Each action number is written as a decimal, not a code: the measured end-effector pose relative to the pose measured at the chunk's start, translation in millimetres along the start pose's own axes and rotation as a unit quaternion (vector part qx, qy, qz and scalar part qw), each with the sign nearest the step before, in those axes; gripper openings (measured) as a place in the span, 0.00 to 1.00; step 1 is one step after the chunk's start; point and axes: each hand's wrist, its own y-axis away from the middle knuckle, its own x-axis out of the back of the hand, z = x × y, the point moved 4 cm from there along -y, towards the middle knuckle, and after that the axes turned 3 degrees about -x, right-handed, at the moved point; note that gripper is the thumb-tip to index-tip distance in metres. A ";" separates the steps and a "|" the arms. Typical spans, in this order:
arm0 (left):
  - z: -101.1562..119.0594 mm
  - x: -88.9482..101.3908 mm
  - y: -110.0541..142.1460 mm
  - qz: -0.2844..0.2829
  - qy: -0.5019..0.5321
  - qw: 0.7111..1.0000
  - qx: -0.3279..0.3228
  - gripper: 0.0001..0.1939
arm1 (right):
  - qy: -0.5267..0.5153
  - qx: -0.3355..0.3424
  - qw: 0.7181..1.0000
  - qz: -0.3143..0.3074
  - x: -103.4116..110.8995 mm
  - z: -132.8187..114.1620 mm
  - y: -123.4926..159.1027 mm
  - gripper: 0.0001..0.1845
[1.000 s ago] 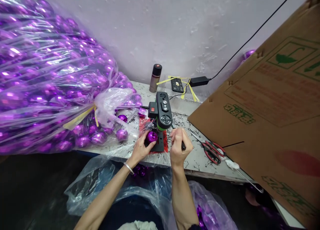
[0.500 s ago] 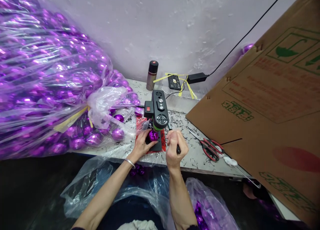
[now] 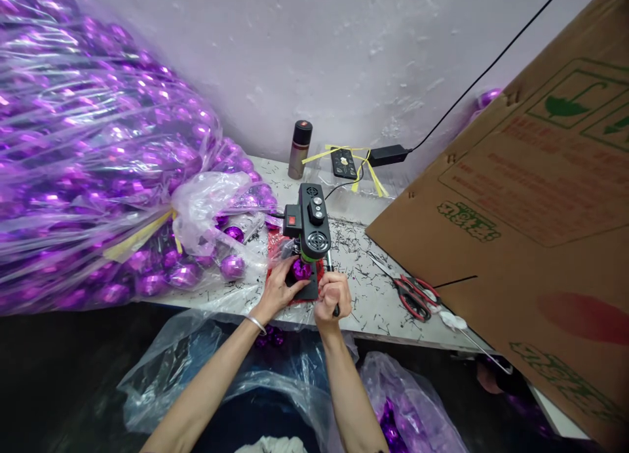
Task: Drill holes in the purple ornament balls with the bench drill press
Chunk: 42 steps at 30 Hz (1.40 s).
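Note:
A shiny purple ball ornament [image 3: 301, 269] sits under the head of a small black bench press [image 3: 314, 220]. My left hand [image 3: 281, 286] grips the ball between thumb and fingers, steadying it on the black base [image 3: 310, 290]. Wrapped round the black-gripped lever [image 3: 337, 309] of the machine is my right hand [image 3: 335, 297], just right of the base. A red sheet [image 3: 273, 243] shows beneath the machine. The contact point between press head and ball is partly hidden.
A huge clear bag of purple balls [image 3: 108, 158] fills the left. Scissors [image 3: 415, 295] lie by a large cardboard box [image 3: 531, 243] on the right. Behind stand a bottle [image 3: 299, 150] and a power adapter [image 3: 388, 155]. Small dark bits [image 3: 354, 240] litter the table.
My right hand has swung the lever left and slightly down, closer to the machine's base. The press head sits a little lower. My left hand stays on the ball.

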 end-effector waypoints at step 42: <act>14.9 66.0 24.3 0.054 -0.138 0.989 -0.022 0.17 | -0.047 -0.108 0.993 0.006 2.7 -31.5 -35.0 0.22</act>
